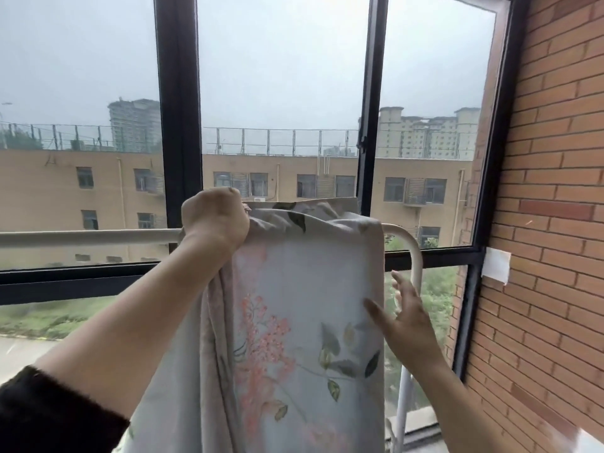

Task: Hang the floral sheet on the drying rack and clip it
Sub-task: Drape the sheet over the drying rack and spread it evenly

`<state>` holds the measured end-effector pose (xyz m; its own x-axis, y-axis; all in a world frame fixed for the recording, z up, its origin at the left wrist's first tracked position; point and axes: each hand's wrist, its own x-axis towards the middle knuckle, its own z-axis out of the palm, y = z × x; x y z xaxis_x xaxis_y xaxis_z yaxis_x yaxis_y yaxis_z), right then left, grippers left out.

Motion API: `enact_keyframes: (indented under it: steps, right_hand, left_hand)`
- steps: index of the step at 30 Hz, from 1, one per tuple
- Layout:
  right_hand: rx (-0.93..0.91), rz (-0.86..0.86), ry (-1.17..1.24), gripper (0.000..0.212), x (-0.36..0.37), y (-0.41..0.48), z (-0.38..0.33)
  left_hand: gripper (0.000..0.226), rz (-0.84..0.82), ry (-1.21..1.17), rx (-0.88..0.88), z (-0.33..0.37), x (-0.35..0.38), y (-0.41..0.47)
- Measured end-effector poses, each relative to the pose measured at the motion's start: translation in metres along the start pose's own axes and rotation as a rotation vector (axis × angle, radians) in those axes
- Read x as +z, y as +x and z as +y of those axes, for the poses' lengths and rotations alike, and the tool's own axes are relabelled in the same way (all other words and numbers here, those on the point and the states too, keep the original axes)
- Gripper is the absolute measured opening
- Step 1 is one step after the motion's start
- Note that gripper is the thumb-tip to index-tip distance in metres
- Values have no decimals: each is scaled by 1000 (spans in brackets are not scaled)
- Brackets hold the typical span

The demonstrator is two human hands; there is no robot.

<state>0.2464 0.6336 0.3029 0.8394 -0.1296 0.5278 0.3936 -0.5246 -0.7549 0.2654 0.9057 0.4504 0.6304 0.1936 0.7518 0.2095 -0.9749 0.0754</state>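
Note:
The floral sheet, pale grey with pink blossoms and green leaves, is draped over the right end of the white drying rack bar and hangs down toward me. My left hand is fisted on the sheet's bunched top edge at the bar. My right hand is spread open at the sheet's right edge, thumb resting on the cloth, fingers near the rack's curved white end post. No clip is visible.
Black-framed windows stand directly behind the rack, with buildings outside. A brick wall closes the right side, with a white patch stuck on it. The rack's upright leg runs down at lower right.

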Motion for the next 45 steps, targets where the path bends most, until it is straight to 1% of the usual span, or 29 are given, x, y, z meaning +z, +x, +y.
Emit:
enact_keyframes:
  steps: [2,3,4,6,9,10,13,16,20,22,24,26,29,31,34,35,36,39,41,43,45]
  right_hand:
    - [108,-111,31,97,8,-14,14]
    - [133,-162,59,96,12,-19,21]
    - [143,-205,89,90,16,-24,30]
    - [155,-243,117,63,23,-33,41]
    - [152,-187,32,18,28,-38,52]
    - [153,-174,29,10,27,-38,54]
    - [138,-185,52,19,17,-38,49]
    - [64,-168,95,26,-3,-34,30]
    - [-112,-120,152,21,-33,-9,-9]
    - [-190,-94,136,22,-43,8,-31]
    - [-258,-60,147,22,-47,27,-55]
    - [-313,-27,228,22,-50,47,-80]
    - [-409,-22,282,24,-44,72,-113]
    - [-425,-12,318,20,-39,89,-130]
    - [-442,59,425,9,-34,119,-160]
    - [-455,81,455,12,-31,131,-170]
    - [-464,93,470,17,-27,141,-179]
    - [-441,67,488,23,-3,166,-189]
    - [-375,0,480,28,17,175,-180]
    - [-311,-67,484,27,31,181,-163]
    - [-264,-103,507,27,37,186,-148]
  left_hand:
    - [26,-20,1,-6,0,-2,-1]
    - [27,-28,-1,-7,0,-2,-1]
    - [27,-29,-3,-7,-1,-2,-2]
    - [27,-27,-4,-9,-3,-2,-2]
    - [27,-22,5,-12,-4,-1,0]
    - [26,-18,11,-13,-5,0,0]
    - [26,-8,33,-17,-5,2,2]
    - [26,-19,50,-26,-3,2,2]
    - [23,-45,36,-53,-2,0,1]
    - [24,-55,26,-59,-2,-2,0]
    - [25,-60,24,-68,-2,-5,-2]
    - [24,-53,20,-69,-2,-8,-5]
    - [29,-40,-14,-65,-3,-11,-10]
    - [41,-41,-25,-55,-4,-14,-13]
    - [73,-54,-47,-33,-4,-20,-17]
    - [82,-61,-70,-20,-4,-21,-20]
    - [87,-70,-100,-3,-4,-25,-23]
    - [87,-95,-145,44,1,-32,-27]
    - [89,-110,-89,67,3,-31,-27]
    - [96,-111,-12,78,5,-28,-25]
    - [97,-120,28,76,9,-27,-24]
